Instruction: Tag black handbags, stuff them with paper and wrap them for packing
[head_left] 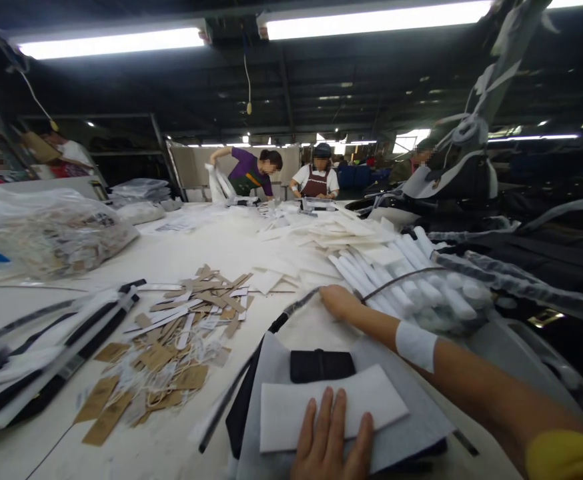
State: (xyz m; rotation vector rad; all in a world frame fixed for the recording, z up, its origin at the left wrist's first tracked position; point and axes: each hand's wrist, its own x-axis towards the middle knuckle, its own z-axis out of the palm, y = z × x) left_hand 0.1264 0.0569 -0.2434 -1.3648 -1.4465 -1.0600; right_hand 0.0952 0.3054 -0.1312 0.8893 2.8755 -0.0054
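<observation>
My left hand (329, 437) lies flat, fingers spread, on a white foam pad (331, 403) at the bottom middle. Under the pad is a pale grey sheet (276, 373), spread over a dark bag (241, 407) whose edges show at the sides. A small black folded piece with a band across it (321, 366) rests just beyond the pad. Farther out, my right hand (340, 302) is closed around a dark plastic-wrapped strap (291, 310), which runs down toward the bag's left side. The fingertips of that hand are partly hidden.
Brown and white tags with strings (171, 360) are heaped left of the bag. A wrapped bag (56, 360) lies far left, near a clear plastic sack (51, 230). White foam rolls (411, 273) and flat sheets (331, 230) sit beyond. Two co-workers stand across the table.
</observation>
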